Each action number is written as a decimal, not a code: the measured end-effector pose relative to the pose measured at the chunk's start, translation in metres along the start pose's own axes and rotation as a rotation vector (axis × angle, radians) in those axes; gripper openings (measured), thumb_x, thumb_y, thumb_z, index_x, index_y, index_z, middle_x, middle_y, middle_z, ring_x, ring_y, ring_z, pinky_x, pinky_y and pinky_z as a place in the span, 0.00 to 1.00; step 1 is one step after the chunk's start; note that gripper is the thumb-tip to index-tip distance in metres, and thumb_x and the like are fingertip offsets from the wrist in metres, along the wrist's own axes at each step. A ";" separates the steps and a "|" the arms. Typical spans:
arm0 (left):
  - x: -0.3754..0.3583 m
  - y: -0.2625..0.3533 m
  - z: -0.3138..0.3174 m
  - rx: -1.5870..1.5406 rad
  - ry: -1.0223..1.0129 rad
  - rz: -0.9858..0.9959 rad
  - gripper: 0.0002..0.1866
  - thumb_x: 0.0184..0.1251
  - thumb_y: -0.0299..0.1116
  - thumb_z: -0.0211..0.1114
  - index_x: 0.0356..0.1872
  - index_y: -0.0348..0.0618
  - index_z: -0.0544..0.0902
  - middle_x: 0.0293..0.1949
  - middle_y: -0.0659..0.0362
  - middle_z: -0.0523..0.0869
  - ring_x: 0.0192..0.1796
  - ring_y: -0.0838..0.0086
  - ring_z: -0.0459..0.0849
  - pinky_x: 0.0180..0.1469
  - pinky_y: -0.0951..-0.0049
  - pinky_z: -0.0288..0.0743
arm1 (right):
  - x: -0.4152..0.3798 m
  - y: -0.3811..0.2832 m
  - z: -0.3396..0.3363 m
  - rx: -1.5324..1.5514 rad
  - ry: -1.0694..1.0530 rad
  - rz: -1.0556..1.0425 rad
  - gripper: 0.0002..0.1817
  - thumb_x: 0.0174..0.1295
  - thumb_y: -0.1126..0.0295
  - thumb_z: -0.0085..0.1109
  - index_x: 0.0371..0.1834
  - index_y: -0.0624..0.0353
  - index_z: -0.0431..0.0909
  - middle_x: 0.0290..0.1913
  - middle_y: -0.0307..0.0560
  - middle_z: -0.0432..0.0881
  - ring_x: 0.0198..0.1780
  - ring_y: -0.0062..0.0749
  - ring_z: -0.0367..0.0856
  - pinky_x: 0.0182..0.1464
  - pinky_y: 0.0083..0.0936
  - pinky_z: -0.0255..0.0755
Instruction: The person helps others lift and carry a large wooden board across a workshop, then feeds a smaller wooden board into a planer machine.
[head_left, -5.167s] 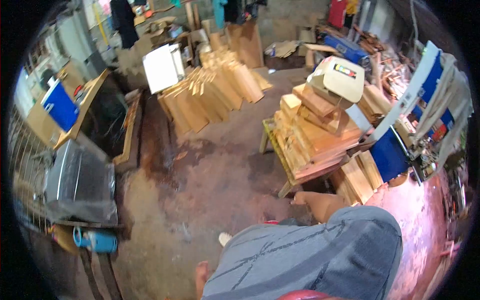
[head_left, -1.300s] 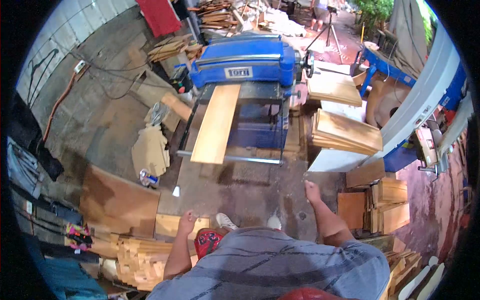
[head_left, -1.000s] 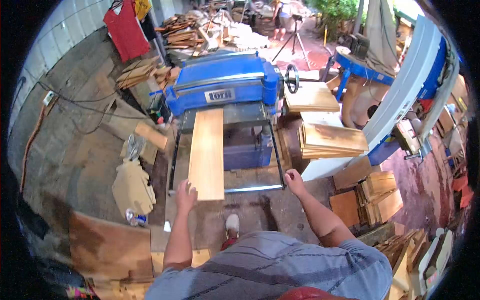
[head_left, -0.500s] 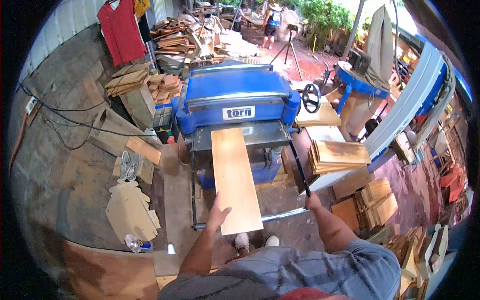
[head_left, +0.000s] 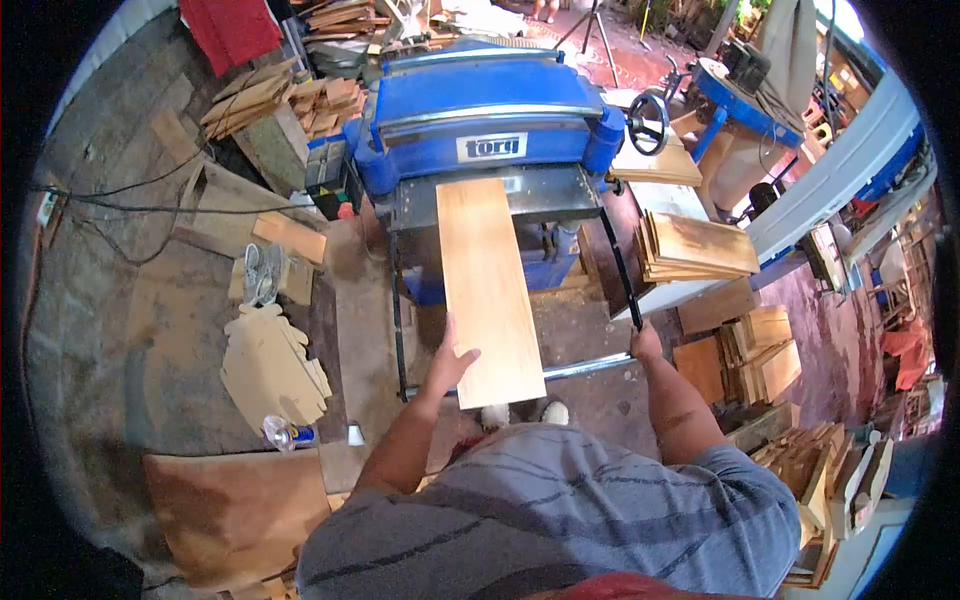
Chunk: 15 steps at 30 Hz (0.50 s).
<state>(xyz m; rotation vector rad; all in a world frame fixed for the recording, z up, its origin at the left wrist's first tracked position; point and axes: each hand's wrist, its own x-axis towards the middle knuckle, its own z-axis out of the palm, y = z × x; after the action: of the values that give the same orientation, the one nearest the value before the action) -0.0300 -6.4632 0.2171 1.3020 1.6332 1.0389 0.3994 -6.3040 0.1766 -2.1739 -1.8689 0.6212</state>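
A long pale wooden board (head_left: 490, 300) lies with its far end on the dark metal bed (head_left: 420, 203) of a blue planer (head_left: 480, 92). My left hand (head_left: 452, 362) grips the board's left edge near its close end, thumb on top and fingers partly hidden beneath. On the right, my right hand (head_left: 645, 342) is closed round the black side bar (head_left: 622, 270) of the planer's front frame, near the metal roller (head_left: 590, 367). The board's near end reaches past this roller, above my shoes.
Stacked boards (head_left: 700, 245) lie right of the planer, beside its black handwheel (head_left: 648, 124). More wood pieces (head_left: 765, 350) sit at the lower right. Cardboard (head_left: 270, 370) and shoes (head_left: 263, 275) are on the left. Black cables (head_left: 130, 200) cross the left side.
The view has tilted down, so the planer and board appear higher. Both hands keep their holds, and the board remains on the planer bed.
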 end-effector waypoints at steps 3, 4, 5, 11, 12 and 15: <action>0.009 0.003 -0.002 -0.050 -0.020 0.023 0.50 0.58 0.27 0.66 0.72 0.37 0.38 0.69 0.40 0.59 0.69 0.66 0.62 0.67 0.74 0.55 | -0.007 -0.014 -0.010 -0.021 -0.007 0.066 0.15 0.62 0.59 0.50 0.44 0.58 0.72 0.40 0.65 0.80 0.45 0.61 0.78 0.46 0.49 0.71; 0.010 0.003 -0.002 -0.068 -0.054 -0.044 0.50 0.57 0.27 0.66 0.72 0.37 0.37 0.69 0.40 0.59 0.68 0.66 0.63 0.67 0.74 0.55 | -0.010 -0.013 -0.010 -0.018 0.002 0.037 0.15 0.62 0.59 0.50 0.44 0.58 0.72 0.40 0.64 0.80 0.45 0.61 0.78 0.46 0.49 0.71; 0.013 0.005 -0.003 -0.085 -0.087 -0.108 0.50 0.57 0.28 0.66 0.72 0.37 0.37 0.69 0.40 0.59 0.68 0.66 0.63 0.67 0.74 0.56 | -0.010 -0.012 -0.010 -0.013 0.013 0.006 0.15 0.62 0.58 0.50 0.43 0.58 0.72 0.40 0.64 0.80 0.45 0.60 0.78 0.46 0.49 0.71; 0.033 0.000 0.006 0.018 -0.037 0.090 0.52 0.55 0.30 0.69 0.71 0.37 0.38 0.68 0.38 0.60 0.68 0.63 0.65 0.66 0.73 0.58 | -0.008 -0.015 -0.010 -0.020 -0.006 0.055 0.16 0.63 0.58 0.49 0.44 0.59 0.73 0.41 0.64 0.80 0.46 0.60 0.78 0.47 0.48 0.71; 0.034 -0.004 0.009 -0.028 -0.059 0.029 0.52 0.54 0.31 0.69 0.72 0.38 0.39 0.68 0.39 0.60 0.68 0.61 0.64 0.66 0.72 0.58 | -0.007 -0.013 -0.010 -0.018 -0.007 0.030 0.16 0.64 0.57 0.48 0.44 0.59 0.74 0.41 0.63 0.80 0.46 0.60 0.78 0.47 0.48 0.71; 0.037 -0.015 0.019 -0.013 -0.051 0.069 0.52 0.54 0.32 0.69 0.72 0.39 0.39 0.68 0.40 0.61 0.69 0.61 0.64 0.67 0.71 0.58 | -0.018 -0.031 -0.024 -0.005 -0.028 0.100 0.15 0.63 0.59 0.50 0.42 0.61 0.73 0.41 0.64 0.80 0.47 0.60 0.77 0.48 0.48 0.70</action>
<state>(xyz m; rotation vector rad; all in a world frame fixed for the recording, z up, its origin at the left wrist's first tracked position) -0.0237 -6.4265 0.1929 1.3739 1.5509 1.0474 0.3806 -6.3136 0.2144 -2.2845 -1.7865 0.6692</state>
